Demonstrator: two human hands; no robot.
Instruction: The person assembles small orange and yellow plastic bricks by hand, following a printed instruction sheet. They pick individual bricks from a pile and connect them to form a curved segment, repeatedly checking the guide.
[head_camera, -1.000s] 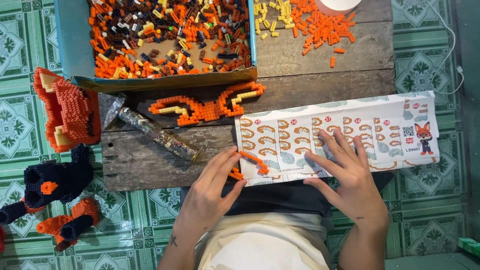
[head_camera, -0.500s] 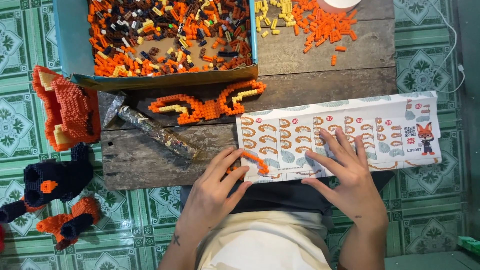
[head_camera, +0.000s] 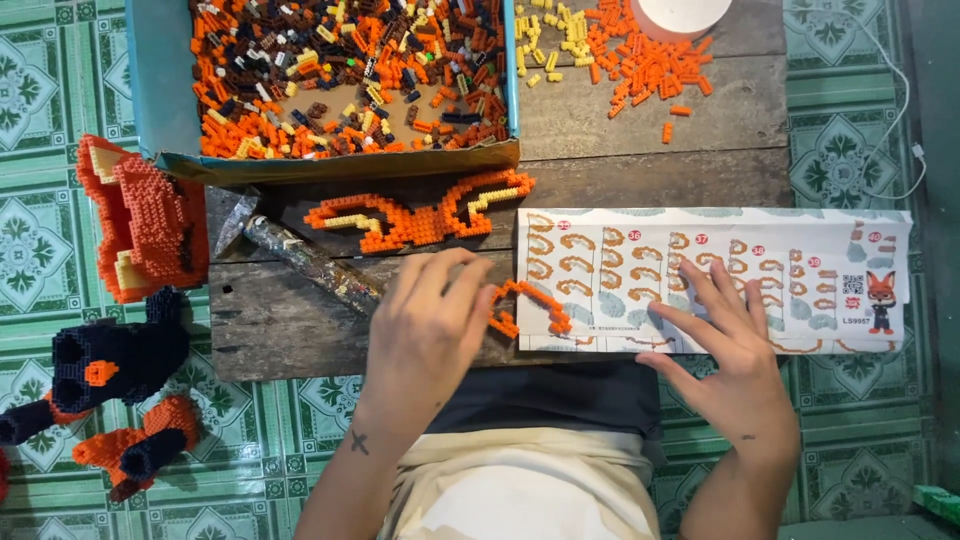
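Resting flat on the instruction sheet (head_camera: 715, 275), your right hand (head_camera: 735, 365) has its fingers spread and empty, pinning the paper to the wooden worktop (head_camera: 640, 165). Your left hand (head_camera: 430, 325) sits just left of it, fingers curled together at the curved orange brick piece (head_camera: 530, 305), which lies on the sheet's left near corner; whether they pinch it or only touch it, you cannot tell. Farther off lies a larger orange-and-cream brick assembly (head_camera: 420, 212), with a hammer (head_camera: 300, 255) to its left. Beyond, a blue tray (head_camera: 160, 90) holds mixed loose bricks.
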